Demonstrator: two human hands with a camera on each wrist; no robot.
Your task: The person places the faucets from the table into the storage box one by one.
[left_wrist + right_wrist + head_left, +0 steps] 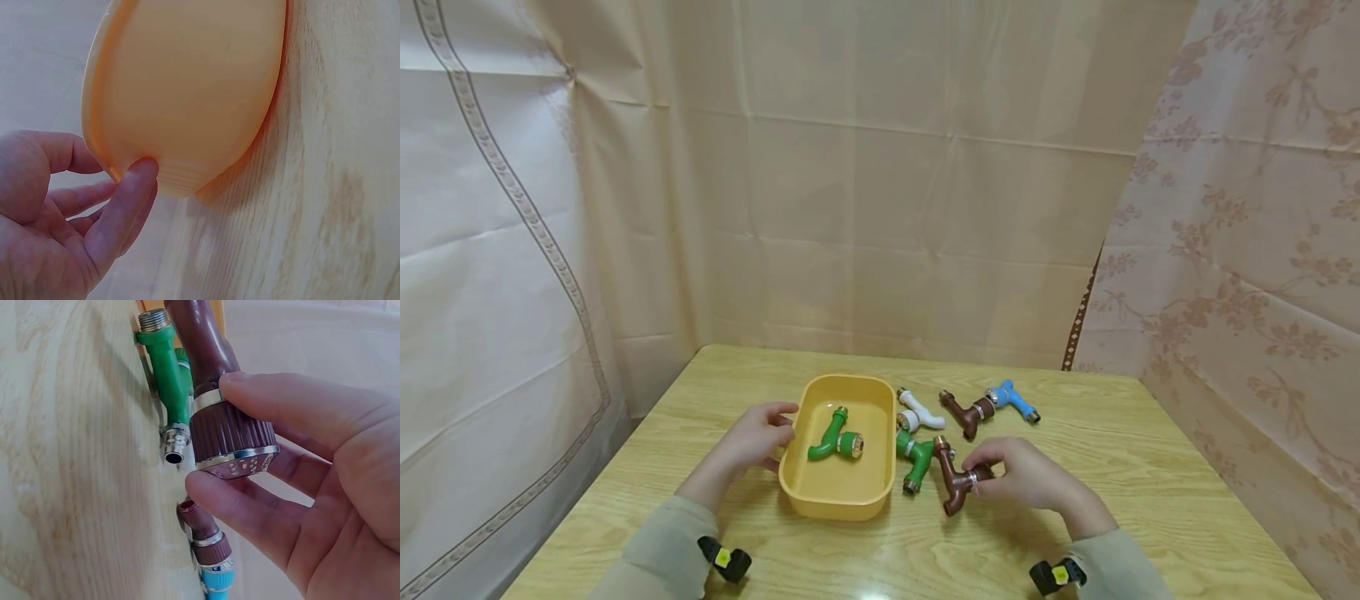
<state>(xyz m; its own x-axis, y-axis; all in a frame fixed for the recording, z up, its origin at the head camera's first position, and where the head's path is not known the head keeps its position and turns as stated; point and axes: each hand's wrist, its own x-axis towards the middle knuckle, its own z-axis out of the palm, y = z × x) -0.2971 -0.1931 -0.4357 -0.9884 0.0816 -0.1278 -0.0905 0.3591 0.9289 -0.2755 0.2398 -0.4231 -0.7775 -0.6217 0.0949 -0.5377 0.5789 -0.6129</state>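
My left hand (758, 435) holds the left rim of a yellow plastic tub (838, 507); in the left wrist view, fingers (128, 200) press its outer wall. Inside the tub lies a green faucet (831, 442). My right hand (1026, 475) pinches a brown faucet (953, 482) by its ribbed knob (228, 431), just right of the tub. Close behind that faucet, a second green faucet (917, 458) rests on the table against the tub's right side.
Beyond the right hand lie a white faucet (925, 414), another brown faucet (967, 414) and a blue faucet (1015, 398). All rest on a wood-grain table (737, 533). Curtains (887, 192) hang behind and along both sides.
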